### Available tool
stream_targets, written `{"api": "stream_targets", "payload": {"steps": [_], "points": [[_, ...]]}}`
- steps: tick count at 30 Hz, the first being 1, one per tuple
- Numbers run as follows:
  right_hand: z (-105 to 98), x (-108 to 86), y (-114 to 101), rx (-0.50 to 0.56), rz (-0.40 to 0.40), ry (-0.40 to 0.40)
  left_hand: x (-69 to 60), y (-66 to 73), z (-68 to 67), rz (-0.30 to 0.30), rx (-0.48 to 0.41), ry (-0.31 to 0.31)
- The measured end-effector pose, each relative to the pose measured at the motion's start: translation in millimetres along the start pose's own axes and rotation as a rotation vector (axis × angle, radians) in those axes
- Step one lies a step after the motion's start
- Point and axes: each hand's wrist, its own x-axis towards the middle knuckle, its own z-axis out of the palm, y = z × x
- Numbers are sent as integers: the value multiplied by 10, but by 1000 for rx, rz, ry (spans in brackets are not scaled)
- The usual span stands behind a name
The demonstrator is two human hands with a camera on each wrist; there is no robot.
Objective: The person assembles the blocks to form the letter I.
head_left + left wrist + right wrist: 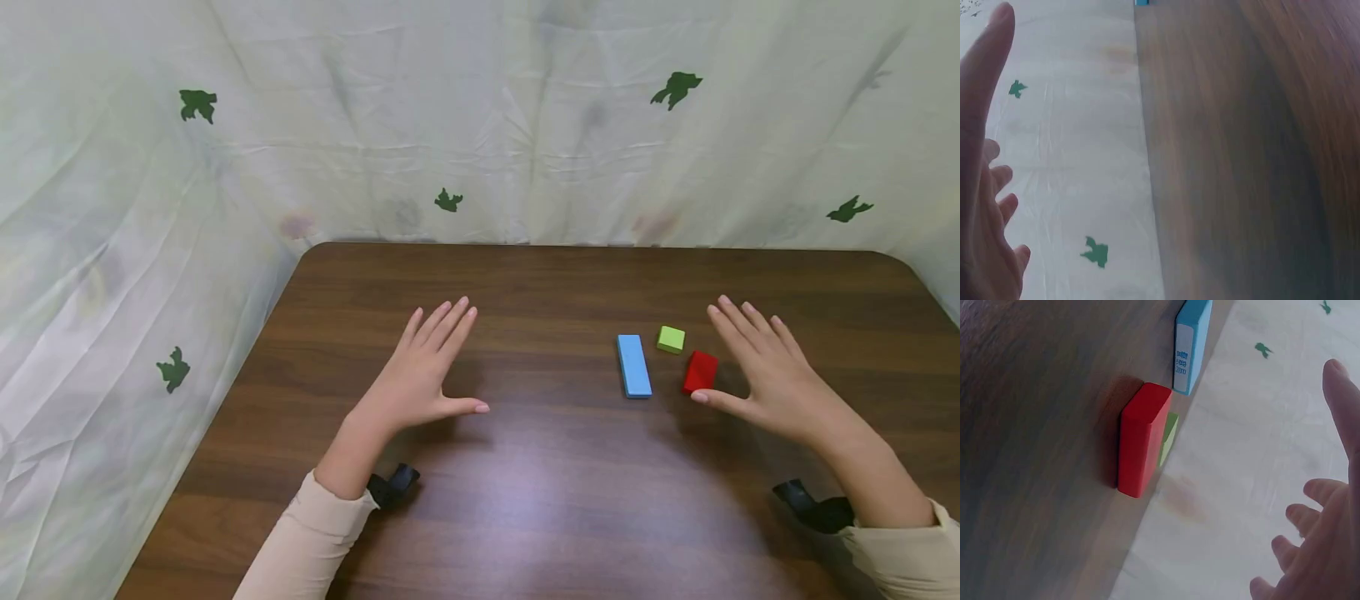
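Three blocks lie right of the middle of the brown table: a long blue block (pixel 634 367), a small light green block (pixel 671 339) and a red block (pixel 701 372). My right hand (pixel 772 383) hovers just right of the red block, fingers straight and thumb spread, holding nothing. In the head view its thumb tip overlaps the red block's lower edge; the right wrist view shows the red block (pixel 1141 440) apart from the hand. Over the table's left half, my left hand (pixel 420 375) is held with straight fingers and spread thumb, also holding nothing. White lettering-marked side shows on the blue block (pixel 1188 353).
The wood-grain table (pixel 525 500) has rounded far corners. A pale curtain (pixel 480 108) with dark green bird-like shapes hangs behind it and along the left side. Black straps with small cameras sit on both wrists.
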Motion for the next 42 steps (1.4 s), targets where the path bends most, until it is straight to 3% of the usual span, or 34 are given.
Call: {"api": "stream_targets", "payload": {"steps": [9,15,26,42], "points": [[37,-24,22,110,21,33,148,124,137,65,-117,101],[86,-56,59,179,20,69,216,198,239,66,-201,123],[161,-145,89,340,150,51,329,364,374,60,-356,116],[276,-222,153,398,259,38,490,605,531,1,-528,22]]}}
